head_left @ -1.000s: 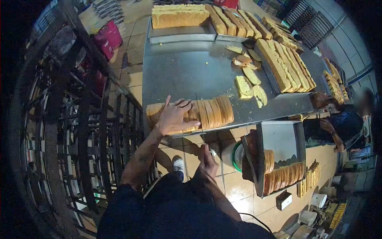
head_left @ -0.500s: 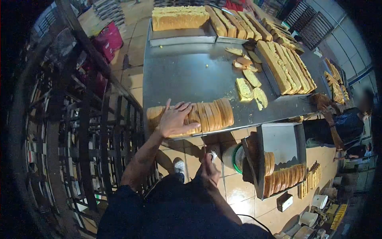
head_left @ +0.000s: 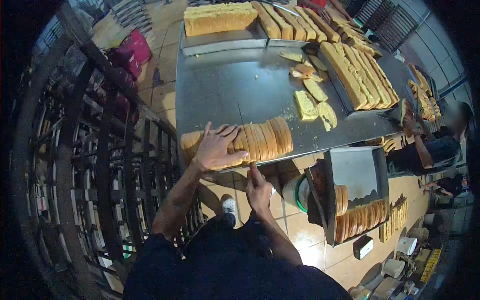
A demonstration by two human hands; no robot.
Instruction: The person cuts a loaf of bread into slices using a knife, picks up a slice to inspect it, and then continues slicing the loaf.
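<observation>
**Slicing the loaf at the table edge**

Our left hand lies flat w/ fingers spread on the uncut end of the loaf, pressing it down on the steel table. The loaf sits along the near edge of the table; its right part is already cut into slices standing close together. Our right hand is closed around the knife handle, just below the table edge, forefinger stretched up along it. The thin blade runs up through the loaf right beside the left fingertips, tip out over bare steel.

Further back on the table: loose slices and crusts, well apart from our loaf, plus trays of long loaves. To our right, a metal tray w/ rows of slices at its lower edge. Another person works at the far right corner.
</observation>
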